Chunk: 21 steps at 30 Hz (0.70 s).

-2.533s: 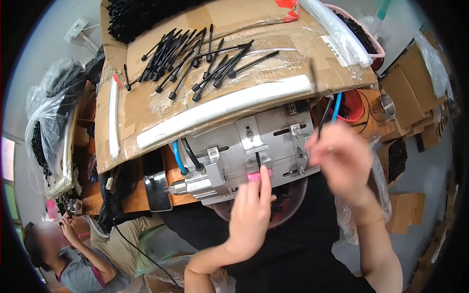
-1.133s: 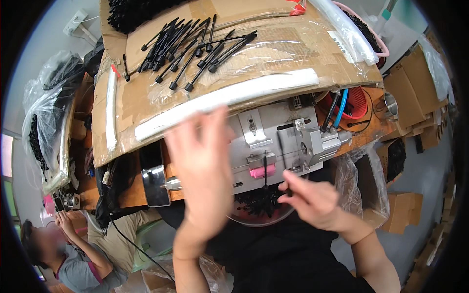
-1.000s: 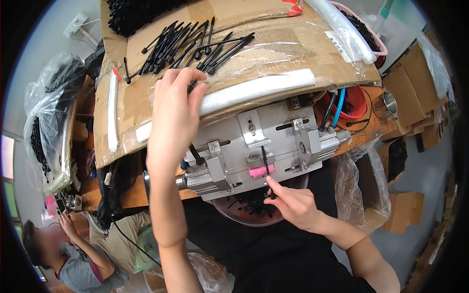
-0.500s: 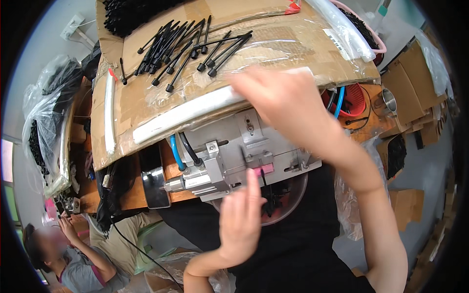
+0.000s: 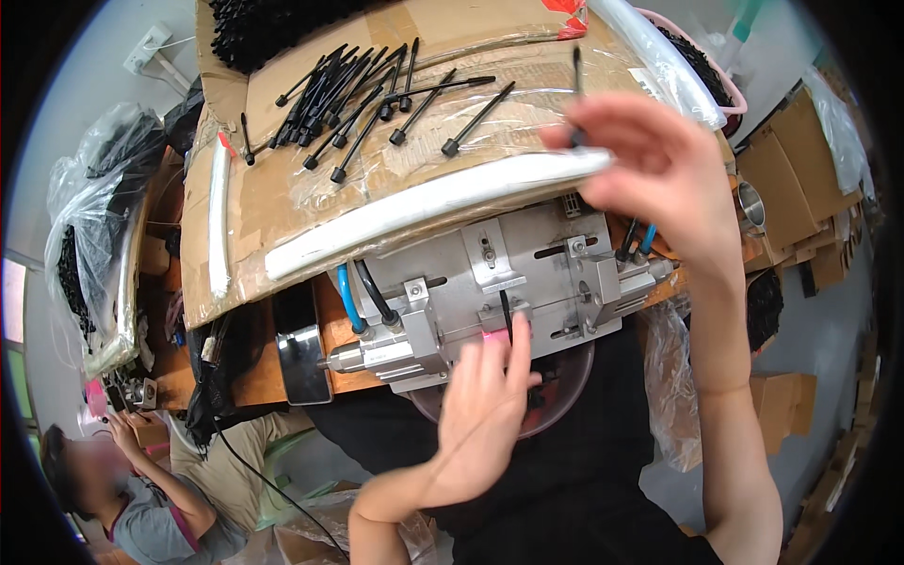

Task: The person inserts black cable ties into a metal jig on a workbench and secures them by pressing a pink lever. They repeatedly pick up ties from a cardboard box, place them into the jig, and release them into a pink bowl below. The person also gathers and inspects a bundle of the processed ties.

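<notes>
My right hand (image 5: 650,160) is raised over the right part of the cardboard, its fingers curled around a thin black rod (image 5: 576,71) that stands upright, cap end down. My left hand (image 5: 485,410) is at the front of a metal clamping fixture (image 5: 457,259), fingers stretched out. Its index fingertip lies beside another black rod (image 5: 506,309) at the fixture's middle; whether they touch I cannot tell. A pink piece (image 5: 493,335) on the fixture shows partly behind the fingers. Several capped black rods (image 5: 330,99) lie in a loose pile on the cardboard (image 5: 254,207).
A white wrapped roll (image 5: 424,212) lines the cardboard's front edge. Blue and black hoses (image 5: 345,297) reach the fixture. Beneath it, a clear round bowl (image 5: 576,386) is partly hidden by my left hand. At far left, another person (image 5: 151,508) is seated.
My right hand has moved right from the cardboard's middle and now visibly holds a black rod upright. My left hand has shifted slightly right at the fixture. The loose rods lie slightly differently.
</notes>
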Motion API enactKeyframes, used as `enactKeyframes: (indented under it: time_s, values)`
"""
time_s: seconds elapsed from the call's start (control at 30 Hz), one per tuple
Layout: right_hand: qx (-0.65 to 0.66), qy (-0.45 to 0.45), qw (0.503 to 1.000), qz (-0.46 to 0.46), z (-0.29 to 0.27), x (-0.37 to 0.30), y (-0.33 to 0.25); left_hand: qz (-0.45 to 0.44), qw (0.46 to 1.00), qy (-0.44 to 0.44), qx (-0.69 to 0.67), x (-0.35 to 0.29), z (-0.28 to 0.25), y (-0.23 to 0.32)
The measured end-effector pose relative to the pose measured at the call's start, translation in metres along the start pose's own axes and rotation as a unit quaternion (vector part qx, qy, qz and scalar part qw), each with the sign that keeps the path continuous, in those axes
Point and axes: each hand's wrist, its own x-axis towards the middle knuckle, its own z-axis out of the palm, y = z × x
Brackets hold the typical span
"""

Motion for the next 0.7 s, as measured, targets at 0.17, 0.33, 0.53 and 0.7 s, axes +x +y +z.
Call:
enactKeyframes:
  time_s: [0.17,0.33,0.53,0.7]
  values:
    - [-0.147,-0.005,0.988,-0.052,0.031,-0.113,0.017,0.029,0.979,0.177,0.093,0.115,-0.056,-0.053]
    - [-0.301,-0.028,0.949,-0.087,0.072,-0.175,0.061,0.055,0.998,0.029,0.012,0.171,-0.074,-0.1]
    - [-0.351,-0.039,0.932,-0.087,0.08,-0.172,0.074,0.009,0.996,-0.06,-0.069,0.142,-0.106,-0.103]
    - [-0.361,-0.048,0.928,-0.077,0.078,-0.17,0.067,-0.008,0.989,-0.093,-0.113,0.127,-0.117,-0.111]
